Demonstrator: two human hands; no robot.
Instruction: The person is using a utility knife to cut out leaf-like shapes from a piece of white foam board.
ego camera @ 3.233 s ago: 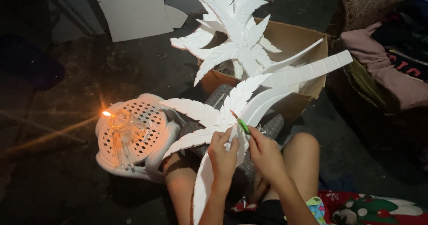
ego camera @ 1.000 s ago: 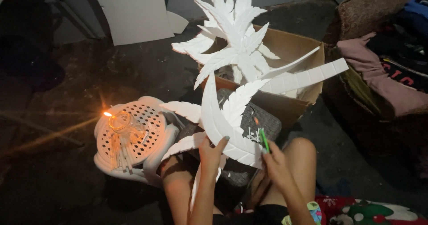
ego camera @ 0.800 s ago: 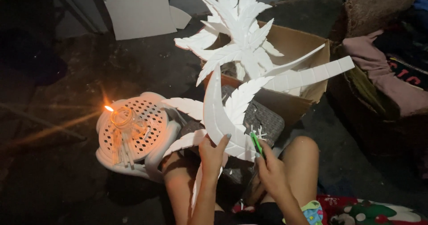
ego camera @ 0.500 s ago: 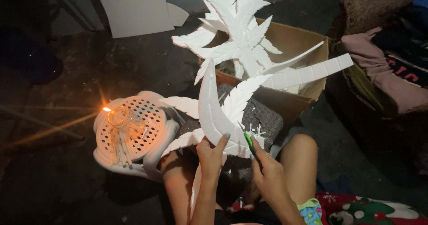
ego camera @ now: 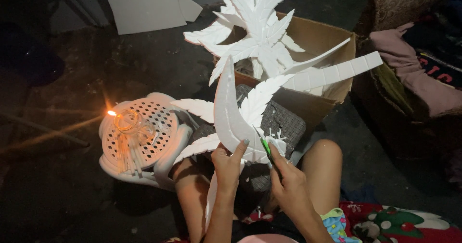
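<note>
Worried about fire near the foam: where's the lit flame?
Head view, left side: the flame burns beside a glass jar on the white perforated stool, left of the foam leaves.

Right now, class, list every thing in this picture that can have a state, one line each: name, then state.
Left hand: gripping the white foam leaf piece, held upright.
Right hand: closed on the green cutter, blade at the foam edge.
Lamp: lit, standing on the white stool.
Cardboard box: open, holding finished foam leaves.
</note>
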